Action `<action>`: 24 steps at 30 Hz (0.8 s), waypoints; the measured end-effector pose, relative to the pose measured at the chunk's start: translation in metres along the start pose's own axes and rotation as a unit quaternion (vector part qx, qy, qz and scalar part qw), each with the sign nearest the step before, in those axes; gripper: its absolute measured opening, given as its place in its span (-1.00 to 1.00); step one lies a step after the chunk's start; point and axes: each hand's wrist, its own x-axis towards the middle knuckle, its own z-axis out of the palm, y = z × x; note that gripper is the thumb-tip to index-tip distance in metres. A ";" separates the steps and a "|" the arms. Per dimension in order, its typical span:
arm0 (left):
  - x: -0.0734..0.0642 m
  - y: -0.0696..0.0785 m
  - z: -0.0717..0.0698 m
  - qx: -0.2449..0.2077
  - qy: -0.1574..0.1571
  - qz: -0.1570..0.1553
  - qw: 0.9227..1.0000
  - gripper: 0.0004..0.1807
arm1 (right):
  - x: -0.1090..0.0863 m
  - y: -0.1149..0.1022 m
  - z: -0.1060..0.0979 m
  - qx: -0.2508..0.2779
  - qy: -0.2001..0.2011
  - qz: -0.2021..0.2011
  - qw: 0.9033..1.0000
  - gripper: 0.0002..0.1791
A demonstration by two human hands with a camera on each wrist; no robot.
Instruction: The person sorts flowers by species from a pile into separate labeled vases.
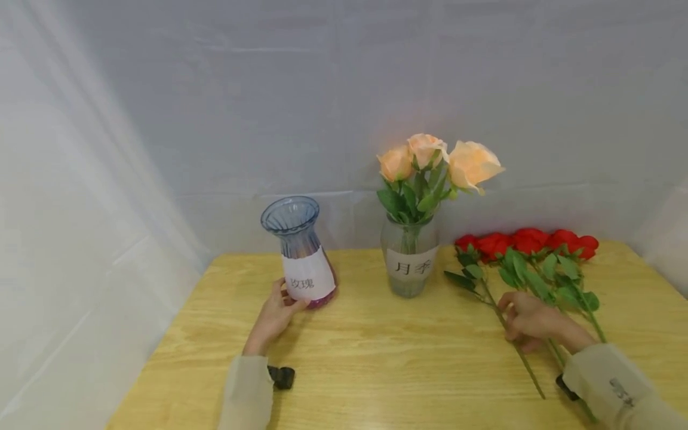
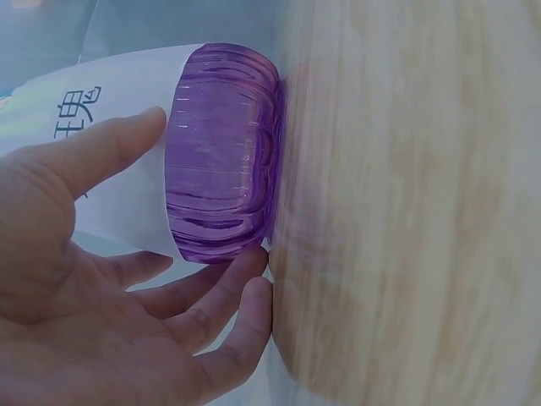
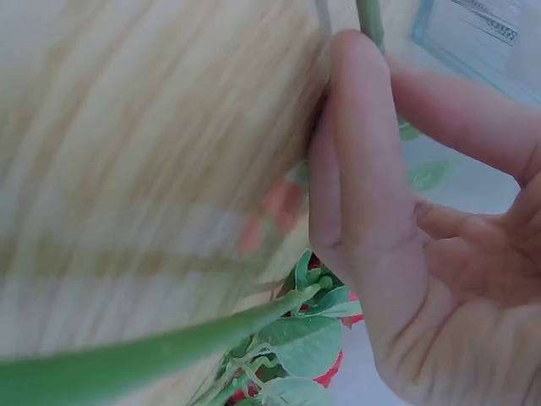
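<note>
A blue-to-purple glass vase (image 1: 298, 242) with a white paper label stands at the left of the table. Around its lower part is my left hand (image 1: 273, 319); the left wrist view shows the thumb on the label and curled fingers beside the purple base (image 2: 224, 152). At the right, my right hand (image 1: 529, 319) pinches the stem (image 1: 529, 370) of the leftmost red rose between thumb and fingertips. That stem (image 3: 369, 19) is partly visible at the fingertips in the right wrist view. Its red bloom (image 1: 466, 242) lies at the table's back.
Several more red roses (image 1: 529, 240) lie to the right, their stems running under or beside my right forearm. A clear vase (image 1: 409, 286) with a label holds peach roses (image 1: 427, 149) in the middle. Behind the wooden table (image 1: 376, 358) hangs a pale sheet (image 1: 269, 107).
</note>
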 end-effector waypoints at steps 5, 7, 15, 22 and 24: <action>0.000 0.001 -0.001 0.000 0.000 0.004 1.000 -0.15 | -0.002 0.001 -0.001 0.031 -0.002 -0.006 1.000 -0.39; 0.001 0.002 -0.001 0.001 -0.001 0.005 1.000 -0.15 | -0.003 0.002 -0.003 0.058 -0.007 -0.010 0.998 -0.38; 0.001 0.001 -0.001 -0.004 -0.003 -0.003 1.000 -0.14 | -0.009 0.002 -0.011 0.121 0.005 -0.032 0.992 -0.44; 0.000 -0.001 0.000 -0.001 -0.001 -0.001 1.000 -0.16 | -0.011 0.003 -0.010 0.173 0.031 -0.041 0.984 -0.63; 0.000 -0.001 0.000 -0.003 -0.002 -0.001 1.000 -0.16 | -0.011 0.002 -0.008 0.194 0.042 -0.053 0.979 -0.73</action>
